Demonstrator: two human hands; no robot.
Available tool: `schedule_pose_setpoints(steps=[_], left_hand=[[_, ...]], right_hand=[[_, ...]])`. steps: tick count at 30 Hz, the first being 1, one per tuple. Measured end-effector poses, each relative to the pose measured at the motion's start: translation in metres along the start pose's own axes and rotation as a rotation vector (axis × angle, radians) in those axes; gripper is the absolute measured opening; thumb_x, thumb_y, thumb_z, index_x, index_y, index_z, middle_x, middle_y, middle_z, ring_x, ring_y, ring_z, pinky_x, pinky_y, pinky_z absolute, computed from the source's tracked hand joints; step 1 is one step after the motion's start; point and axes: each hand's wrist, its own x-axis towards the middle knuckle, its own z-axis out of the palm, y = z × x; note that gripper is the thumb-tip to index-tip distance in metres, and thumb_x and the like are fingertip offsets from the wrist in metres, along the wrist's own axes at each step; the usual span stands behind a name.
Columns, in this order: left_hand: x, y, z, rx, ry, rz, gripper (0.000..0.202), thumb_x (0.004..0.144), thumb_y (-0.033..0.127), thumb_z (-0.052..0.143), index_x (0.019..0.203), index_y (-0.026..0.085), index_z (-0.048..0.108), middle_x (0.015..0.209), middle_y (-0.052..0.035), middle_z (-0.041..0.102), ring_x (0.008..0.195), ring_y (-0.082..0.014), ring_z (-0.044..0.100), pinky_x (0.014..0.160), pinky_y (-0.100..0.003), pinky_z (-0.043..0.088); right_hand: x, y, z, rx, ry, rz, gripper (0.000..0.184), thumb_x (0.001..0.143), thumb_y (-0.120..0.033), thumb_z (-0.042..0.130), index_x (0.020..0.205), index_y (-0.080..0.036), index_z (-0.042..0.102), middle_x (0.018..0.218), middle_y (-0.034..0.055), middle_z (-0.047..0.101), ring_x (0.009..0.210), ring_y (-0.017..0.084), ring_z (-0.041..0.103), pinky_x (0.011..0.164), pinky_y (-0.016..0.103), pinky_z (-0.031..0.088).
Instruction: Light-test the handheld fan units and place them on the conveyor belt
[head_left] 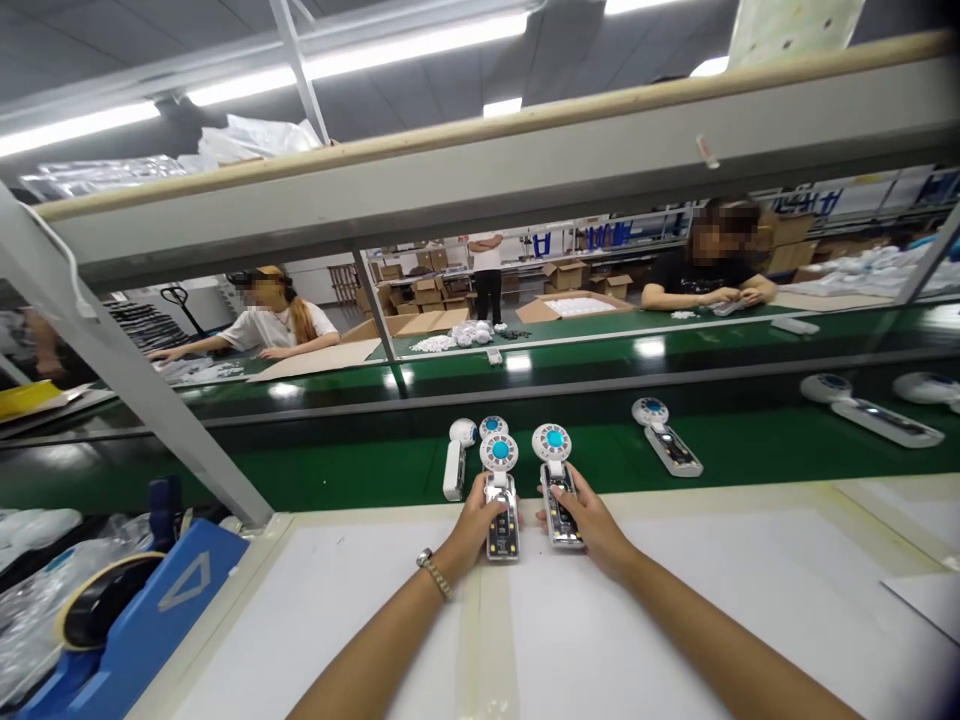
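My left hand [471,530] is closed around a small handheld fan [500,455] with a round white head, a blue centre and a see-through handle showing a dark circuit board. A similar fan [553,442] is in my right hand [598,525], its thumb lying on the handle. Both fans are held side by side, heads pointing away from me, over the near edge of the green conveyor belt [360,470]. Just beyond my left hand lie a fan with its white side showing [454,468] and another head [492,426], partly hidden.
More fans lie on the belt to the right, one [671,447] nearest. A blue tape dispenser [172,590] stands at the left of the white worktop [360,620]. A slanted post [135,350] and overhead shelf [480,170] frame the view. Co-workers sit across the belt.
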Motion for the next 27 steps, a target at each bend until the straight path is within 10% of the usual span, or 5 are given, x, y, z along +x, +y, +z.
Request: schedule_pose_setpoints(steps=[9,27], left_hand=[[-0.001,0.001,0.000,-0.063,0.068,0.027,0.044,0.064,0.014,0.055,0.103,0.024,0.038,0.106,-0.0051,0.056,0.078,-0.0170,0.062,0.068,-0.034,0.052],[0.001,-0.012,-0.012,-0.026,-0.031,-0.015,0.046,0.066,0.018,0.064,0.106,0.019,0.042,0.092,-0.0063,0.060,0.085,-0.0193,0.061,0.078,-0.038,0.048]], right_hand=[[-0.002,0.004,-0.005,-0.075,0.018,0.097,0.054,0.076,-0.032,0.055,0.124,-0.025,0.030,0.075,0.0012,0.067,0.062,0.020,0.065,0.055,0.032,0.053],[-0.009,-0.005,0.001,-0.152,-0.055,0.079,0.060,0.071,-0.033,0.058,0.124,-0.023,0.031,0.087,0.0037,0.067,0.074,0.021,0.065,0.069,0.034,0.051]])
